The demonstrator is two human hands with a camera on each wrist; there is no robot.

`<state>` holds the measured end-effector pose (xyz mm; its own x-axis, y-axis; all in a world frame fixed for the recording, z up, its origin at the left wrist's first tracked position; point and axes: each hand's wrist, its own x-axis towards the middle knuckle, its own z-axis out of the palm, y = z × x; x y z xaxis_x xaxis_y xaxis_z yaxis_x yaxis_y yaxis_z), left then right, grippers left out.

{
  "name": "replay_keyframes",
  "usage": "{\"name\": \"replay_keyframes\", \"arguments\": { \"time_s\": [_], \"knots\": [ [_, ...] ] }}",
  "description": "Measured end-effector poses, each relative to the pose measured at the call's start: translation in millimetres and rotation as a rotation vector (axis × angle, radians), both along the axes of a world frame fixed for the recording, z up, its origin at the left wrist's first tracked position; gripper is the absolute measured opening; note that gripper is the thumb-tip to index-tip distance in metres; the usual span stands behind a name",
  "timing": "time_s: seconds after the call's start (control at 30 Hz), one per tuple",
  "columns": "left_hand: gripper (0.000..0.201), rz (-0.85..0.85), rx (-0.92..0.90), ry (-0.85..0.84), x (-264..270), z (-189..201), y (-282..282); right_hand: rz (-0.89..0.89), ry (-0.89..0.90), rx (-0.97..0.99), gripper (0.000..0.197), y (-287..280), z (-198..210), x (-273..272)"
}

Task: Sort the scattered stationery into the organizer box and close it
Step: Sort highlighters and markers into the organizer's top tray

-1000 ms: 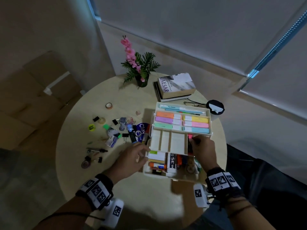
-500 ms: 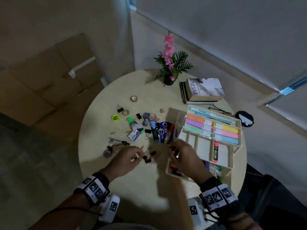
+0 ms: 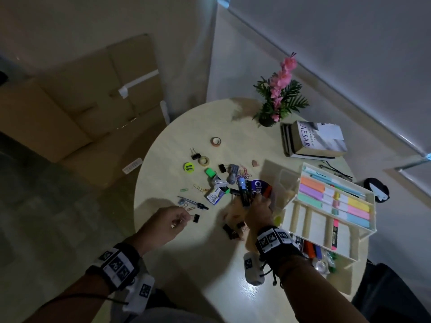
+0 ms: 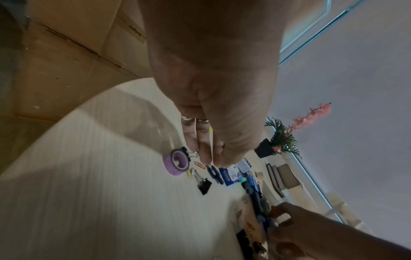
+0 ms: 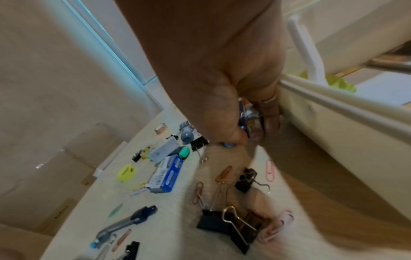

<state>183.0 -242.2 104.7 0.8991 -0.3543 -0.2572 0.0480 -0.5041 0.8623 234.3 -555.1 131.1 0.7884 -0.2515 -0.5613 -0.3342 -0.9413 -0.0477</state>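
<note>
Your left hand [image 3: 168, 220] pinches the wire handle of a black binder clip [image 3: 196, 218], while your right hand [image 3: 258, 212] grasps dark markers [image 3: 244, 192] beside the open organizer box [image 3: 370, 229].

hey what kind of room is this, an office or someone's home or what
Probably a home or small office corner, not a workshop. A small round table stands by a blind-covered window, with a potted flower and a book on it, and cardboard boxes stacked on the floor beside it.
</note>
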Motion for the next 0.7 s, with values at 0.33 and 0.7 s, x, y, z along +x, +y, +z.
{"name": "replay_keyframes", "arguments": {
  "time_s": [0.33, 0.7],
  "knots": [
    [0.012, -0.076, 0.132, -0.018, 52.0, 0.2, -5.5, 0.021, -0.032, 0.025, 0.027, 5.1, -4.1, -18.3],
    [0.019, -0.349, 0.546, -0.253, 85.5, -10.6, -33.2, -0.031, -0.182, 0.379, 0.035, -0.2, 32.3, -91.1]
  ]
}}
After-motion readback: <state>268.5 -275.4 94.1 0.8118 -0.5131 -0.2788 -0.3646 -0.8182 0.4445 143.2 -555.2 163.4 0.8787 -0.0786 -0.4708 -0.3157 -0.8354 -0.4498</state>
